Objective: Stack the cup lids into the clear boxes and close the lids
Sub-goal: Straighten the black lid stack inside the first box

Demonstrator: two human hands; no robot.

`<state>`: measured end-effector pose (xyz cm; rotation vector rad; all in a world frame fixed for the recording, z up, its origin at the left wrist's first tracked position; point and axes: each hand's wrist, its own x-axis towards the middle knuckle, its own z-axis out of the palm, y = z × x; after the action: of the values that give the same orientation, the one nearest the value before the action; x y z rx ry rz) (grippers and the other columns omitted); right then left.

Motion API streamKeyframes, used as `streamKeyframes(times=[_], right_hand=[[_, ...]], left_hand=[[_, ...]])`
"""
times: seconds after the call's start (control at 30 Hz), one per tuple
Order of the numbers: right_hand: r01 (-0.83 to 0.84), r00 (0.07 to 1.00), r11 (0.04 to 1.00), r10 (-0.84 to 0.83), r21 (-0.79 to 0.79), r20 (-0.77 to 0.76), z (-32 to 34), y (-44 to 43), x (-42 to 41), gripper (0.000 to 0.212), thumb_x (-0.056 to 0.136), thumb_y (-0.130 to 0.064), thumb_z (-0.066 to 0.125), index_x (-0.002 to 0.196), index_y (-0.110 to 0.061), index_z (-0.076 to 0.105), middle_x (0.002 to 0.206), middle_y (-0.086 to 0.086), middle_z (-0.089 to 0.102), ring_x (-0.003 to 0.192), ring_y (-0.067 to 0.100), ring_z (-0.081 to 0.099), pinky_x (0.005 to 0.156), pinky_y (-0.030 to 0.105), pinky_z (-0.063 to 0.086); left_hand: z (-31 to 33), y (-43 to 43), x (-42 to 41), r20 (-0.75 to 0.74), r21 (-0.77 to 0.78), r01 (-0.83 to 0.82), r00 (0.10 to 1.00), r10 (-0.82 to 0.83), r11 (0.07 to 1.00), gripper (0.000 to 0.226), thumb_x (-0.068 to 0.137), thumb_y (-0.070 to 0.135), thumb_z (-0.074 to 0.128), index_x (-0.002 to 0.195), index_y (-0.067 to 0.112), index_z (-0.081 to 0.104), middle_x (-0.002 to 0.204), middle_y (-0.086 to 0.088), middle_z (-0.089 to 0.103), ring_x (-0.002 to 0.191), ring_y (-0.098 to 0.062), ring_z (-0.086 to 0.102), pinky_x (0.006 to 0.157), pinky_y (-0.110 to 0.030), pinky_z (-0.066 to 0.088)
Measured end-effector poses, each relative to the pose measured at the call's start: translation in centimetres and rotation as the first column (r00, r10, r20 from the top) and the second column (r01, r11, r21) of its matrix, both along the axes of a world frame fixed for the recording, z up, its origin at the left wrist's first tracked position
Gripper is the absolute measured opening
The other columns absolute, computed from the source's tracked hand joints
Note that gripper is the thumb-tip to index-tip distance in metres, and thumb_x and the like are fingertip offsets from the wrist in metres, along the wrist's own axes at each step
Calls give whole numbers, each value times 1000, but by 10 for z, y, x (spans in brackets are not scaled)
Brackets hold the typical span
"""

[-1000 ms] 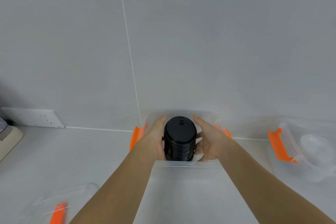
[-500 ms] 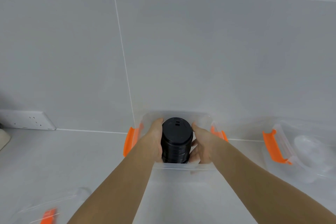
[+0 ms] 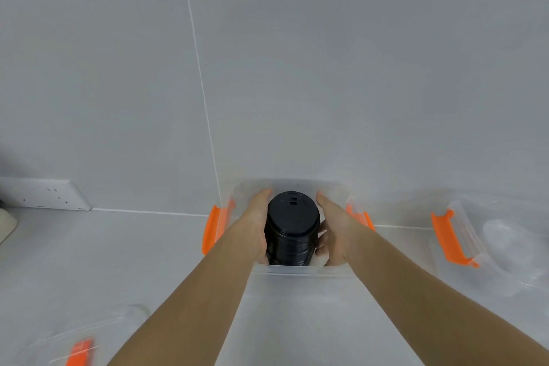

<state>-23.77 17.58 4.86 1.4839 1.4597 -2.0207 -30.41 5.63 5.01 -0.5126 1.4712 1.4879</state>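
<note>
Both hands around a stack of black lids inside the middle clear box

Far left there's a white wall socket (image 3: 44, 194), and near left a blurry clear box lid with an orange clip (image 3: 78, 350). In the middle, the clear plastic box with orange side latches (image 3: 212, 230) has the tall stack of black round plastic cup lids (image 3: 291, 232) standing upright in it, left hand (image 3: 252, 226) pressed on one side, right hand (image 3: 334, 232) on the other, fingers loosely curled around it. Off to the right sits a second clear plastic box with an orange latch (image 3: 448, 236), something clear inside, can't tell what.
</note>
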Motion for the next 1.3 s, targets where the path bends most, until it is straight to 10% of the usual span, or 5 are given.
streamKeyframes(times=[0.3,0.7,0.97,1.13,1.3], right_hand=[[-136,979,987,148,87,-143,-8,7,4,78,64,-54,75,128,-17,50,139,11,40,135,31,31,104,63,25],[-163,964,986,164,22,-210,-11,4,2,57,76,-56,64,119,-21,55,143,3,41,139,22,29,115,47,14],[-160,958,987,161,24,-238,-6,0,3,34,79,-52,63,96,-22,60,119,0,57,109,20,50,97,41,31],[-158,950,983,177,91,-259,3,-5,5,72,79,-54,62,138,-18,43,153,6,30,143,24,21,117,43,16],[-170,929,966,224,197,-296,20,-6,6,67,82,-54,59,138,-20,44,152,3,33,141,23,26,115,42,20]], left_hand=[[6,-6,2,-44,50,75,996,-73,996,52,76,58,60,78,6,60,39,-17,61,31,-34,59,33,-43,50],[-1,-3,-1,-21,77,-11,1000,12,997,64,73,67,54,83,5,66,55,-18,70,62,-31,68,55,-38,49],[5,-4,3,-101,39,14,995,-10,999,57,77,65,51,80,9,62,44,-10,66,37,-26,64,44,-29,47],[14,-6,4,-151,-9,-20,988,18,1000,58,79,63,52,91,7,62,82,-6,64,64,-18,53,50,-31,40],[29,-15,4,-259,-28,-2,966,-5,1000,80,80,62,51,141,11,37,148,-11,35,137,-25,29,110,-43,24]])
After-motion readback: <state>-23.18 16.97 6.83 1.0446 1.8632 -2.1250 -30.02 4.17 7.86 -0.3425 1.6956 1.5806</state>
